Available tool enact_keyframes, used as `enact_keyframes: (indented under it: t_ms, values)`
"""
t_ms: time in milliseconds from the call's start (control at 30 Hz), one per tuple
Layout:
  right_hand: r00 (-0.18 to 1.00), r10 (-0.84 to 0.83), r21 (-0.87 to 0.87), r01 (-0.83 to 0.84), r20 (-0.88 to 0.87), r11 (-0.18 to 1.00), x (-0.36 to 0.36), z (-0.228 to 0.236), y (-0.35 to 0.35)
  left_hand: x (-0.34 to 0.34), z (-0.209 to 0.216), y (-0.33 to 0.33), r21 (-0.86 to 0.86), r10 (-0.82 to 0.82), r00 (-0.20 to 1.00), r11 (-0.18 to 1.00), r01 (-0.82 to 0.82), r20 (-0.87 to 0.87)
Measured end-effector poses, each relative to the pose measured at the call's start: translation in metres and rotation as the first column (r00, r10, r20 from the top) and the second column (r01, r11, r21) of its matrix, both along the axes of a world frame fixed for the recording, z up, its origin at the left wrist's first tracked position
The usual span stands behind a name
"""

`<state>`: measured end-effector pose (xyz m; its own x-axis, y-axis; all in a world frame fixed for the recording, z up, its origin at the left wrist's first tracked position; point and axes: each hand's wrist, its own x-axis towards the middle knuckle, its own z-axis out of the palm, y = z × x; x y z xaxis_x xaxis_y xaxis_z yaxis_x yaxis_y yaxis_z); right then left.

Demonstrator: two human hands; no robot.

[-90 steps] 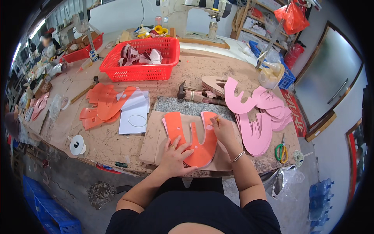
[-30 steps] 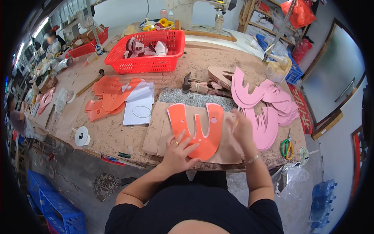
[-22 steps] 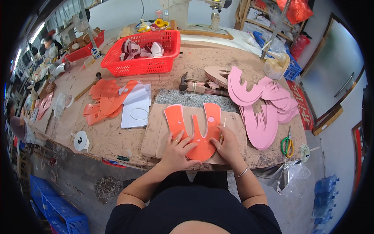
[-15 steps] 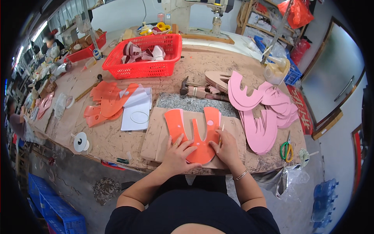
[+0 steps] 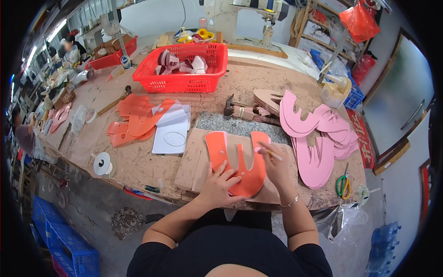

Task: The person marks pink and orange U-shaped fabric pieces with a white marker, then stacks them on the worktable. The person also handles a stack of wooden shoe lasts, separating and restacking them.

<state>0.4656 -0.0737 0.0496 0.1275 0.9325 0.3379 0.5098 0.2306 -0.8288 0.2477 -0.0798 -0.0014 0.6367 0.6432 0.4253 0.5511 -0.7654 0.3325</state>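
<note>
An orange shoe-upper pattern piece point(image 5: 251, 177) with a curved, pronged outline lies on a light-brown board point(image 5: 191, 173) in front of me. Pink edges show from beneath its upper prongs. My left hand point(image 5: 219, 184) presses down on its left side, fingers spread, a ring on one finger. Raised by the right prong, my right hand point(image 5: 276, 168) grips a thin pen-like stick point(image 5: 275, 156) and is somewhat blurred. On the right lie stacked pink pieces of similar shape point(image 5: 316, 161).
A red basket point(image 5: 180, 85) holds folded pieces at the back. Orange pieces point(image 5: 145, 120) and white paper point(image 5: 168, 143) lie left. A hammer point(image 5: 228, 107) rests behind a granite slab point(image 5: 217, 122). Scissors point(image 5: 343, 184) and a white spool point(image 5: 102, 164) sit near the front edge.
My right hand has lifted off the orange piece and moved up along its right prong, still gripping the stick. My left hand stays on the piece. The whole view has shifted slightly.
</note>
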Motion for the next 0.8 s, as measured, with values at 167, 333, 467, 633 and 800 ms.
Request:
enact_keyframes:
  t_ms: [167,333,467,633,800]
  values:
    - [0.980,0.197,-0.146,-0.198,-0.021,0.969,-0.048,-0.022,0.052,0.003,-0.003,0.002,0.002,0.002,0.999,1.000,-0.002,0.034]
    - [0.945,0.202,-0.171,-0.161,0.258,0.972,-0.067,-0.017,0.067,0.002,-0.008,0.004,0.029,-0.003,0.999,1.000,0.002,0.042]
    - [0.951,0.189,-0.118,-0.164,0.247,0.979,-0.064,-0.026,0.070,0.003,-0.010,0.005,0.047,-0.013,0.998,0.999,0.010,0.061]
    - [0.967,0.207,-0.165,-0.182,0.151,0.969,-0.053,-0.019,0.058,0.002,-0.003,0.004,0.034,0.004,0.999,0.999,-0.005,0.038]
    - [0.973,0.116,-0.273,-0.059,0.201,0.960,-0.022,-0.005,0.012,0.001,-0.006,0.003,0.035,0.003,0.999,0.999,-0.004,0.032]
